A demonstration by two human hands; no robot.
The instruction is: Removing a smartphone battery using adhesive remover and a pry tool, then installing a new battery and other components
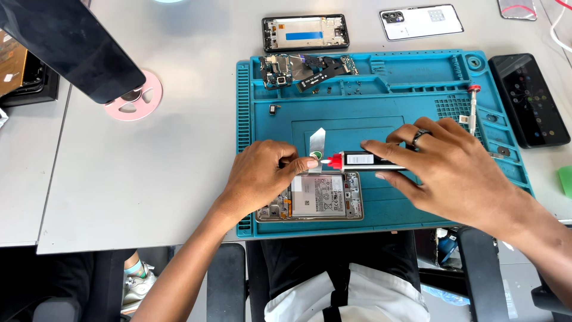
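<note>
At frame centre, your right hand (453, 173) is pinching a red-tipped glue tube (363, 159); your left hand (265, 176) is pinching its nozzle above the opened phone (311, 198). Keep steadying the tip.

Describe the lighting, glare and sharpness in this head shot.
Head view: bright, even light, with the grey table nearly washed out; soft glare on the dark phone screen at right; the left hand and right hand sharp over the blue mat; the dark lamp head at top left looms large and soft.
</note>
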